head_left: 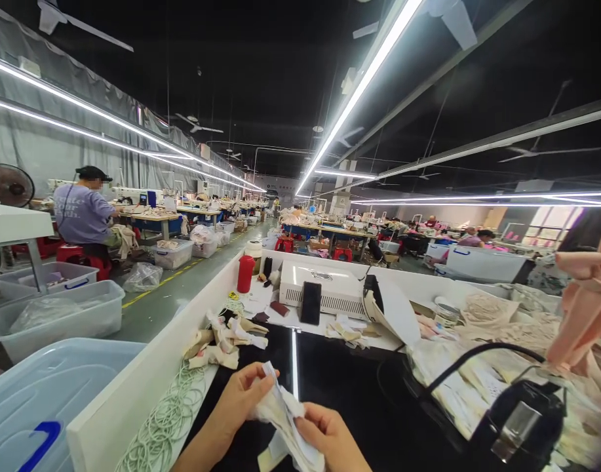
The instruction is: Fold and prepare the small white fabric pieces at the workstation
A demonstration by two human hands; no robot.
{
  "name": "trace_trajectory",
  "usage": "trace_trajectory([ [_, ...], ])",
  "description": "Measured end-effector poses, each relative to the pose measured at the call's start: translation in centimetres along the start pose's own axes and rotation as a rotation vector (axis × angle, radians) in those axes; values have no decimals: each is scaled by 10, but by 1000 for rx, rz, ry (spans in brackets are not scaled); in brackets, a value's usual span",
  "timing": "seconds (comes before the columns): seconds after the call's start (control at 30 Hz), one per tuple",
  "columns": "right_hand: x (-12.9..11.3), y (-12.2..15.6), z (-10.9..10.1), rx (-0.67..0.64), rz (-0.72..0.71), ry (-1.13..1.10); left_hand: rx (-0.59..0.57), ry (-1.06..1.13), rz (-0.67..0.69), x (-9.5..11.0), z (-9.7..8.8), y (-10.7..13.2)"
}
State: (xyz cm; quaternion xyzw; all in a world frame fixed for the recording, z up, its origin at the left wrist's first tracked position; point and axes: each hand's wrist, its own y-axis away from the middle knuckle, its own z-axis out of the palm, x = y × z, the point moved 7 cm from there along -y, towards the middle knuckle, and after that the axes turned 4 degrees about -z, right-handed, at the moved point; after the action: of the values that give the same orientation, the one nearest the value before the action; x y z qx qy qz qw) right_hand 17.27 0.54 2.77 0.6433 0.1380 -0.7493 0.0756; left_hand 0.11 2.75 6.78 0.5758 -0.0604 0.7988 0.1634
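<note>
**STATION VIEW: HANDS, MATERIAL, CONTAINERS**

**1. Hands and held item.** The left hand (238, 400) and the right hand (329, 436) are at the bottom centre of the view, above the glossy black worktop (349, 387). Both hold 1 white fabric piece (284, 419), which is crumpled and spans the gap between them. The left grip is pinched on its upper edge. The right grip is closed on its lower part.

**2. Items on the worktop.**
- 1 red cylindrical plastic bottle (246, 273), upright near the white raised worktop edge (147, 373).
- 1 black flat phone (310, 303), leaning against 1 white vented machine housing (329, 288).
- 1 loose pile of cream fabric scraps (221, 344), just beyond the left hand.
- 1 coil of pale elastic cord (167, 413), beside the left forearm.
- 1 black rounded device with a black cable (521, 419), at the right.
- Stacked cream fabric pieces (482, 314), behind that device.

**3. Containers.** 3 clear plastic bins stand on the floor at the left:
- The nearest bin (39, 400) has a blue handle, and its contents cannot be made out.
- The middle bin (59, 318) holds crumpled clear film.
- The contents of the far bin (44, 276) cannot be made out.

**4. Writing.** A person in a lavender shirt (81, 213) sits at the far left. The print on the shirt back is too small to read.
</note>
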Motion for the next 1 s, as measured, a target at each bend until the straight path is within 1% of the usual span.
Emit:
trace_trajectory([
  [0.1, 4, 0, 2, -7, 39, -41, -12, 4, 15, -1, -1, 1],
  [0.17, 5, 1, 2, -10, 63, -87, -44, 11, 15, 0, -1, 2],
  [0.27, 5, 1, 3, -6, 73, -151, -130, 17, 9, 7, 4, 6],
  [0.4, 1, 1, 7, -2, 66, -194, -272, 26, 47, 17, 12, 13],
  [0.47, -2, 2, 9, -6, 61, -193, -305, 10, 48, 18, 13, 14],
  [0.5, -5, 2, 9, -10, 57, -186, -300, -2, 31, 16, 13, 14],
  [0.57, -8, 3, 9, -17, 48, -159, -250, -101, 10, 14, 9, 12],
  [0.63, -9, 4, 7, -22, 38, -111, -176, -273, 26, 14, 5, 9],
  [0.7, -8, 3, 6, -23, 24, -45, -124, -456, 71, 17, 2, 7],
  [0.87, -8, 2, 5, -11, -22, 139, -75, -693, 93, 16, -3, 5],
  [0.93, -14, 4, 8, -14, -39, 217, -55, -739, 112, 17, -2, 7],
  [1.0, -22, 6, 13, -21, -62, 295, -68, -796, 130, 18, 4, 12],
])
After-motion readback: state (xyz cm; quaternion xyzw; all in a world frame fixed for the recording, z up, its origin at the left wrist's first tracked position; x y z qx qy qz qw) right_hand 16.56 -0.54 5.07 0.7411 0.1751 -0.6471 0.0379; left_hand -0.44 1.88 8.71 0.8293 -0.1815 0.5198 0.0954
